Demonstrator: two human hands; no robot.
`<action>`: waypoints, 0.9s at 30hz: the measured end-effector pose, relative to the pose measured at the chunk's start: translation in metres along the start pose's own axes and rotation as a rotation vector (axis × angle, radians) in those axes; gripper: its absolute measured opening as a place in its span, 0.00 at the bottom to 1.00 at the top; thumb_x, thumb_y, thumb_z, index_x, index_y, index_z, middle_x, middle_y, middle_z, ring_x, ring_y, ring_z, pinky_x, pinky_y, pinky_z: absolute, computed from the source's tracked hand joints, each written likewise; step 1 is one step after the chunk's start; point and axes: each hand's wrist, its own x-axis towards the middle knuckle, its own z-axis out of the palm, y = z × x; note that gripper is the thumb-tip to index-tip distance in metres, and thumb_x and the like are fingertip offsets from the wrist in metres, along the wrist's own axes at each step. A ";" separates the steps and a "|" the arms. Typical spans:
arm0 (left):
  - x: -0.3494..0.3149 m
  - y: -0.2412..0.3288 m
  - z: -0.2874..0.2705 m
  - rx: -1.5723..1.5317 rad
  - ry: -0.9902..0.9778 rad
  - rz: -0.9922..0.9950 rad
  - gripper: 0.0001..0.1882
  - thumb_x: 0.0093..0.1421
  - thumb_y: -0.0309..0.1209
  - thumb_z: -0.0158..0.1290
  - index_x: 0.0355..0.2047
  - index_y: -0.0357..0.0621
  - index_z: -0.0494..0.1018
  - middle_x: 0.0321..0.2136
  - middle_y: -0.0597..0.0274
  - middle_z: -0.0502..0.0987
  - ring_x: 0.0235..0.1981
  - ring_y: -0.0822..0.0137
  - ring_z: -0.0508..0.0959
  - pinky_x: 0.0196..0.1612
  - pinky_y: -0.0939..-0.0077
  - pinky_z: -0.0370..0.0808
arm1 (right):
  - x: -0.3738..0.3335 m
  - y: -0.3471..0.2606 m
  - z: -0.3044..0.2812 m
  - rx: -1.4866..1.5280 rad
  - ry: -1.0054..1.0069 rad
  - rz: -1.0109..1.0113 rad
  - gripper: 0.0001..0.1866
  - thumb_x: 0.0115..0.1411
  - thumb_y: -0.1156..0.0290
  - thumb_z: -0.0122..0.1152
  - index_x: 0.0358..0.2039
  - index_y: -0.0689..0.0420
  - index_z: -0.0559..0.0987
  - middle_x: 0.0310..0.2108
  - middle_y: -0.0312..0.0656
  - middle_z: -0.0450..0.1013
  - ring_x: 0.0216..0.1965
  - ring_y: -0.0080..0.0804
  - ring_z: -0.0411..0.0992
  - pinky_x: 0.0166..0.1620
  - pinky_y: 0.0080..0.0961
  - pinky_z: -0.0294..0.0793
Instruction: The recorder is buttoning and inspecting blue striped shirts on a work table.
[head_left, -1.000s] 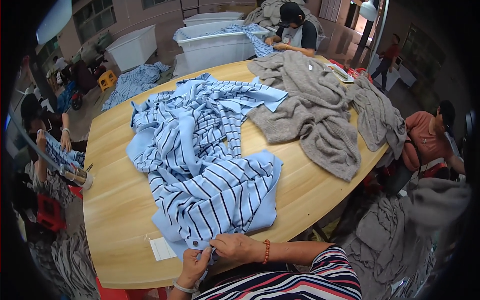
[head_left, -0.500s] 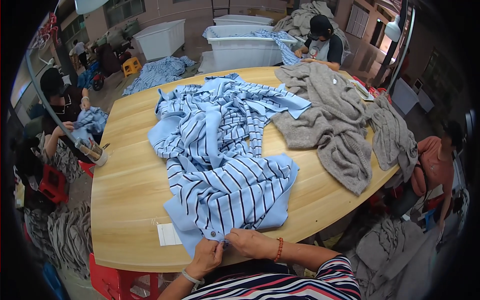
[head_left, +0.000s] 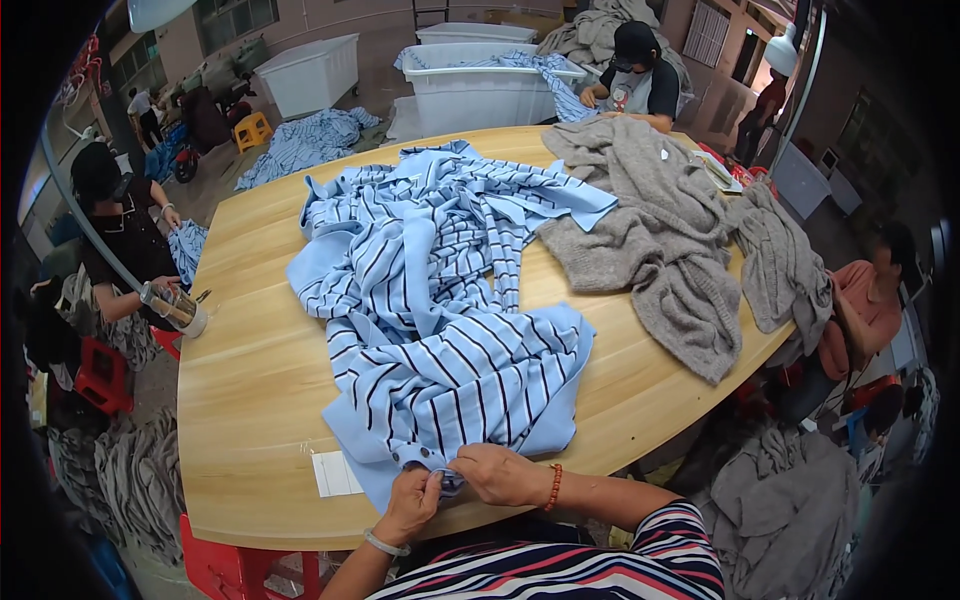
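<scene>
A light-blue knit garment (head_left: 470,375) with dark and white stripes is spread at the table's near edge. Two dark buttons show on its plain blue band, one being a round button (head_left: 424,452) close to my fingers. My left hand (head_left: 412,500) pinches the band's edge from the left, thumb on top. Against it, my right hand (head_left: 497,474) closes on the same edge, fingers curled. What lies between the fingertips besides fabric is too small to make out. More striped blue garments (head_left: 400,250) lie heaped just beyond.
Grey-brown knitwear (head_left: 640,200) covers the table's far right. A white paper slip (head_left: 336,474) lies left of my hands. A clear container (head_left: 175,308) stands at the left edge, beside a lamp pole. Co-workers sit around the table; red stools (head_left: 225,560) and white bins (head_left: 490,90) surround it.
My fingers have worked the band slightly, and a second button now shows. At left, a co-worker has shifted the blue cloth lower. A person in red has come into view at the back right.
</scene>
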 end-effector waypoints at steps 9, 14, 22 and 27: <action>0.017 0.007 -0.001 -0.285 -0.085 -0.201 0.13 0.62 0.30 0.49 0.22 0.38 0.66 0.14 0.63 0.62 0.18 0.73 0.60 0.21 0.73 0.60 | -0.001 0.003 -0.010 0.130 -0.084 0.058 0.07 0.57 0.74 0.53 0.35 0.64 0.72 0.30 0.49 0.67 0.33 0.48 0.70 0.38 0.35 0.69; 0.006 0.008 -0.010 -0.309 -0.113 -0.216 0.13 0.63 0.32 0.49 0.24 0.37 0.69 0.15 0.64 0.64 0.20 0.74 0.61 0.23 0.75 0.61 | 0.002 0.001 -0.001 0.236 -0.030 0.043 0.08 0.55 0.76 0.56 0.35 0.63 0.74 0.28 0.49 0.68 0.31 0.47 0.70 0.35 0.36 0.70; 0.011 0.006 0.005 -0.132 -0.052 0.057 0.14 0.62 0.36 0.49 0.24 0.40 0.66 0.18 0.49 0.66 0.20 0.51 0.66 0.24 0.61 0.62 | 0.003 -0.007 -0.017 0.306 -0.039 0.240 0.06 0.52 0.78 0.58 0.32 0.61 0.78 0.22 0.47 0.72 0.24 0.42 0.72 0.27 0.30 0.70; 0.003 0.003 0.006 -0.092 0.046 0.093 0.14 0.62 0.36 0.49 0.23 0.40 0.66 0.17 0.50 0.66 0.20 0.49 0.67 0.23 0.60 0.61 | 0.005 -0.002 -0.011 0.175 -0.044 0.123 0.07 0.50 0.80 0.59 0.32 0.62 0.78 0.23 0.46 0.72 0.24 0.42 0.72 0.27 0.29 0.71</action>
